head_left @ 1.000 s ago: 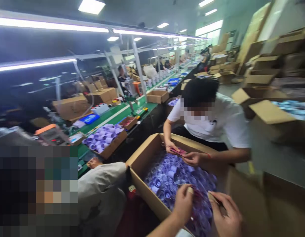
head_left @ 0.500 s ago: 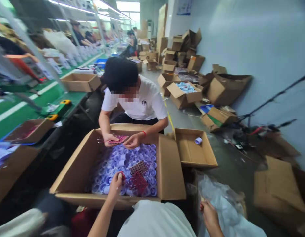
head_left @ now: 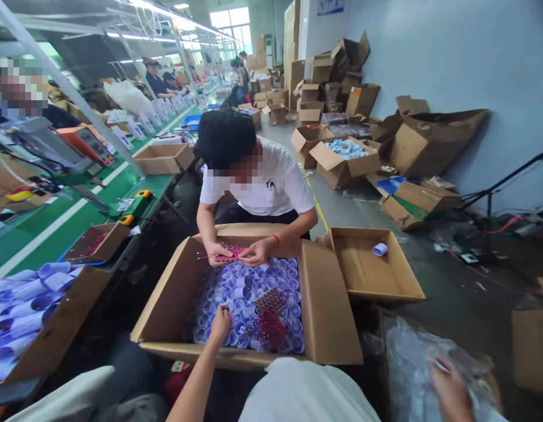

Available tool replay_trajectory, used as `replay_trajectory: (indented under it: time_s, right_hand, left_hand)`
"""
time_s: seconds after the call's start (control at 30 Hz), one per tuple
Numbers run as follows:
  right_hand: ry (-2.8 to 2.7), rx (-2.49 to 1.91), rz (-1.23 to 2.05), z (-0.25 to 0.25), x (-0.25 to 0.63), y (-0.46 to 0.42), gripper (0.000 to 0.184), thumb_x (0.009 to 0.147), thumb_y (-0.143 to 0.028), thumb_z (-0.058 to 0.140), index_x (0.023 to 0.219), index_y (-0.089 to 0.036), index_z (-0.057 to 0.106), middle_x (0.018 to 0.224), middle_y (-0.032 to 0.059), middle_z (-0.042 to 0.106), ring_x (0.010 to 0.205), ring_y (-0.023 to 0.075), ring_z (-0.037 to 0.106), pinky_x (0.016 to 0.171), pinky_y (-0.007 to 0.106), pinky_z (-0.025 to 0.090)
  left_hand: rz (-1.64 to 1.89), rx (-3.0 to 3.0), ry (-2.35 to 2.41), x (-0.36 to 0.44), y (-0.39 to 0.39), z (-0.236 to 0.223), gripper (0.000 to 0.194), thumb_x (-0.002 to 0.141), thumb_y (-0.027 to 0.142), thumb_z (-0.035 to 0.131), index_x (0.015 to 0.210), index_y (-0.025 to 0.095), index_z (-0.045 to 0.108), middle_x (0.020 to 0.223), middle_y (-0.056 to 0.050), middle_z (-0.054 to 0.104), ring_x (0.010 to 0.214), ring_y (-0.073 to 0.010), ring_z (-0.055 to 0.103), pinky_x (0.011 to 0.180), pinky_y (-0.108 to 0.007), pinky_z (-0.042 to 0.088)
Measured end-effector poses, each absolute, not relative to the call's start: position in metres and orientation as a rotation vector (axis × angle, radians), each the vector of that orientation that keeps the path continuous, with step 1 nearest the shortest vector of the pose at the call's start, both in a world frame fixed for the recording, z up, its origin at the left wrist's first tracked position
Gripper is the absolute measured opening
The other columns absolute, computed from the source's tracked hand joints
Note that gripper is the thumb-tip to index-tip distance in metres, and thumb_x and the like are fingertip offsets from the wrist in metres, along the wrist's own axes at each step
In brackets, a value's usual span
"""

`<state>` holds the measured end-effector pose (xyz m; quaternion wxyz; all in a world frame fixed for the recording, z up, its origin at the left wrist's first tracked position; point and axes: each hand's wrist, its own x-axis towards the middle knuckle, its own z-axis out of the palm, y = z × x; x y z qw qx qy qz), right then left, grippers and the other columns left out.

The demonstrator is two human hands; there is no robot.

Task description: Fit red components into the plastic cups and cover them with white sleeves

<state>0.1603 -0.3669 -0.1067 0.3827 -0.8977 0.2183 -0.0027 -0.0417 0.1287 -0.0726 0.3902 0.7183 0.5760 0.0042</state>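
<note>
My left hand is closed above the near part of a large cardboard box. A tiny item may be pinched at its fingertips, too small to name. Pale violet plastic cups or rings fill the box in rows. On them lie a dark red bundle of pins with pale heads and a brown grid-like piece. My right hand, blurred, hovers over crumpled clear plastic bags at the right. Its fingers look closed on something small that I cannot make out.
Across the box a co-worker in a white shirt holds a pink pin-studded sheet over the cups. A shallow carton with one violet ring stands right. Left are a carton of violet tubes and a green conveyor.
My right hand has moved outward to the right over the plastic bags. The red item seen in my left hand no longer shows there. The whole view has shifted.
</note>
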Motion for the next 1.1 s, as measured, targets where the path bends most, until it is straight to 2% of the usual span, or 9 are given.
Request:
replay_trajectory:
  time_s: [0.07, 0.17, 0.27, 0.4, 0.53, 0.67, 0.77, 0.87, 1.1]
  right_hand:
    - [0.417, -2.283, 0.084, -0.095, 0.165, -0.307, 0.030, 0.059, -0.039, 0.050, 0.077, -0.017, 0.059, 0.062, 0.0075, 0.059, 0.056, 0.0234, 0.055, 0.056, 0.039, 0.049]
    - [-0.184, -2.201, 0.044, -0.073, 0.148, -0.207, 0.033, 0.067, -0.039, 0.047, 0.085, -0.016, 0.062, 0.084, 0.0123, 0.065, 0.080, 0.0234, 0.059, 0.077, 0.037, 0.048]
    - [-0.648, -2.146, 0.382, -0.068, 0.110, -0.121, 0.028, 0.080, -0.029, 0.039, 0.087, -0.018, 0.064, 0.088, 0.0094, 0.067, 0.083, 0.0194, 0.061, 0.078, 0.030, 0.046]
    - [-0.814, -2.277, 0.835, -0.105, 0.069, -0.057, 0.020, 0.076, -0.015, 0.045, 0.072, -0.020, 0.063, 0.080, 0.0038, 0.068, 0.082, 0.0185, 0.062, 0.075, 0.027, 0.044]
    - [-0.649, -2.416, 0.978, -0.160, 0.059, -0.037, 0.017, 0.069, -0.006, 0.051, 0.071, -0.018, 0.062, 0.073, 0.0053, 0.067, 0.073, 0.0205, 0.064, 0.062, 0.026, 0.043]
    - [-0.496, -2.526, 1.026, -0.196, 0.059, -0.037, 0.020, 0.069, -0.003, 0.047, 0.079, -0.015, 0.060, 0.079, 0.0093, 0.065, 0.074, 0.0209, 0.062, 0.062, 0.027, 0.041]
    - [-0.504, -2.530, 1.070, -0.206, 0.060, -0.043, 0.016, 0.071, -0.007, 0.048, 0.077, -0.016, 0.060, 0.073, 0.0055, 0.064, 0.070, 0.0187, 0.060, 0.062, 0.025, 0.040]
    - [-0.576, -2.509, 1.093, -0.207, 0.065, -0.053, 0.016, 0.072, -0.008, 0.047, 0.075, -0.016, 0.061, 0.071, 0.0032, 0.063, 0.071, 0.0178, 0.059, 0.065, 0.025, 0.041]
    - [-0.821, -2.399, 1.125, -0.202, 0.064, -0.062, 0.027, 0.074, -0.008, 0.049, 0.092, -0.020, 0.066, 0.100, 0.0060, 0.060, 0.095, 0.0171, 0.057, 0.082, 0.025, 0.040]
  left_hand:
    - [-0.035, 1.821, 1.500, -0.048, 0.134, -0.068, 0.024, 0.081, 0.018, 0.039, 0.098, 0.014, 0.054, 0.072, -0.006, 0.063, 0.070, -0.0189, 0.062, 0.065, -0.027, 0.043]
    - [-0.118, 1.869, 1.502, -0.057, 0.137, -0.058, 0.027, 0.077, 0.020, 0.048, 0.103, 0.015, 0.054, 0.077, -0.007, 0.065, 0.079, -0.0211, 0.063, 0.071, -0.027, 0.043]
    - [-0.160, 1.899, 1.468, -0.065, 0.130, -0.055, 0.025, 0.078, 0.020, 0.047, 0.102, 0.016, 0.055, 0.085, -0.009, 0.067, 0.086, -0.0217, 0.063, 0.075, -0.027, 0.043]
    - [-0.153, 1.924, 1.357, -0.077, 0.109, -0.069, 0.022, 0.078, 0.015, 0.046, 0.096, 0.017, 0.057, 0.097, -0.010, 0.067, 0.097, -0.0210, 0.061, 0.084, -0.027, 0.041]
    - [-0.220, 2.005, 1.151, -0.087, 0.096, -0.083, 0.024, 0.078, 0.014, 0.045, 0.097, 0.015, 0.059, 0.104, -0.011, 0.065, 0.099, -0.0205, 0.058, 0.088, -0.028, 0.038]
    - [-0.283, 1.944, 1.092, -0.089, 0.096, -0.081, 0.024, 0.077, 0.012, 0.044, 0.094, 0.015, 0.061, 0.097, -0.010, 0.066, 0.092, -0.0193, 0.059, 0.084, -0.027, 0.040]
    - [-0.266, 1.892, 1.105, -0.086, 0.096, -0.076, 0.025, 0.077, 0.011, 0.043, 0.094, 0.014, 0.061, 0.100, -0.011, 0.065, 0.096, -0.0198, 0.058, 0.087, -0.028, 0.039]
    - [-0.268, 1.875, 1.101, -0.085, 0.094, -0.072, 0.025, 0.078, 0.011, 0.043, 0.094, 0.014, 0.061, 0.098, -0.011, 0.065, 0.094, -0.0201, 0.058, 0.085, -0.029, 0.039]
    - [-0.242, 1.837, 1.075, -0.083, 0.094, -0.068, 0.024, 0.077, 0.011, 0.042, 0.090, 0.014, 0.062, 0.093, -0.011, 0.066, 0.087, -0.0203, 0.059, 0.080, -0.030, 0.040]
